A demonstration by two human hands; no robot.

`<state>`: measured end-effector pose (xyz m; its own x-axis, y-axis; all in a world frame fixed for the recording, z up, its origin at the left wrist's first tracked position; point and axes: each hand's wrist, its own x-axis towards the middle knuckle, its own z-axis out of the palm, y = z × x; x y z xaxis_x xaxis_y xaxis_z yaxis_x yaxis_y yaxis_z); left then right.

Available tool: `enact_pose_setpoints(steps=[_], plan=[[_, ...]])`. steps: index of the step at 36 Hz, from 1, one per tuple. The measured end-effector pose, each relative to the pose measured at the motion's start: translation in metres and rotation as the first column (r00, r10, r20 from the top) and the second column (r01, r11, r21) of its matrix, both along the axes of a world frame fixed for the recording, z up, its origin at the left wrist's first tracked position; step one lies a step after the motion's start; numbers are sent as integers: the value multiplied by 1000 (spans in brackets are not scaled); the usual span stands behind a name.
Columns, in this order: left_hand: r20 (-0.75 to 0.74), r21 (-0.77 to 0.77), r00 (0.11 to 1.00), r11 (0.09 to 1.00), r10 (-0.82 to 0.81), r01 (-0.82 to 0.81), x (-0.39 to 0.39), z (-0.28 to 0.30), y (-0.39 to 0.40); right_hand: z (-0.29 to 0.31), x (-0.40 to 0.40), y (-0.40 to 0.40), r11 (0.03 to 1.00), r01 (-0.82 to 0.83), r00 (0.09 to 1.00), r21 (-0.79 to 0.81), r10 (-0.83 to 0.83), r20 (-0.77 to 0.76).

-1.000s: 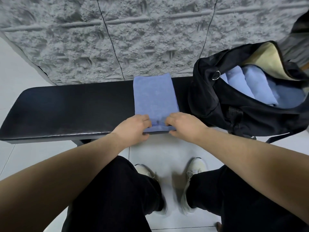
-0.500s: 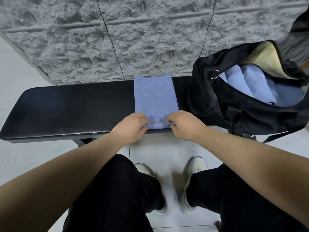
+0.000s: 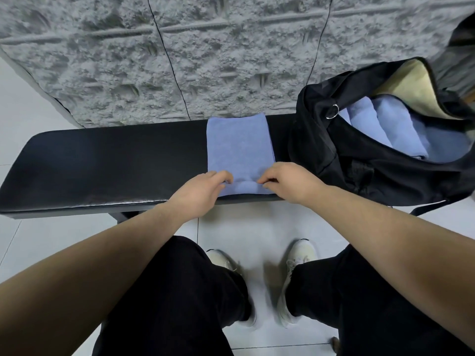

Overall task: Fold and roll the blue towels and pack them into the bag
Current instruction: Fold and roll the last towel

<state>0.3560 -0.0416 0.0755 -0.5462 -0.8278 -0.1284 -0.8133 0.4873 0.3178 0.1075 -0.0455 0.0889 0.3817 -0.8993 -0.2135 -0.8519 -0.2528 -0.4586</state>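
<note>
— So, what do you have closest to you?

— Nearest, I see my black trousers (image 3: 164, 299) and two pale shoes (image 3: 298, 263) on the light tiled floor (image 3: 239, 227). My forearms reach forward from both lower corners toward the black bench (image 3: 102, 165).

— And the hands?

— My left hand (image 3: 200, 187) sits at the near left corner of the blue towel (image 3: 239, 147), its fingers curled round the rolled near edge. My right hand (image 3: 288, 179) does the same at the near right corner, fingertips pinching the roll. Both are grasping the towel; neither is slack.

— Where does the towel lie?

— It lies folded into a long strip across the bench seat, running from the near edge to the far edge. Only its near end is turned over into a small roll between my hands; the rest lies flat.

— The bag?

— To the right, the black bag (image 3: 359, 160) rests on the bench's right end, just beside the towel and not touching it as far as I can tell. Its mouth gapes, showing a cream lining and the rolled blue towels (image 3: 385, 127) lying side by side inside. A metal ring (image 3: 333, 111) hangs at its rim.

— Beyond that?

— Behind the bench rises a rough grey wall (image 3: 205, 60), crossed by thin dark seams.
</note>
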Motion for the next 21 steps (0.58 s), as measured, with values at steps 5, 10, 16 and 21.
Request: enact_pose_setpoints(steps=[5,10,16,21], plan=[[-16,-113,1000,993,14,-16,0,2,-2,-5,5,-2,970,-155,979,-187,125,-163],[123,-292,989,949,-83,116,-4,4,-8,-2,15,0,978,-141,970,-156,104,-222],[127,-283,990,955,-53,88,-16,7,-5,-3,20,4,957,-201,926,-210,116,-358],[107,-258,989,958,-100,124,-14,7,0,-4,20,15,921,-250,913,-298,122,-389]])
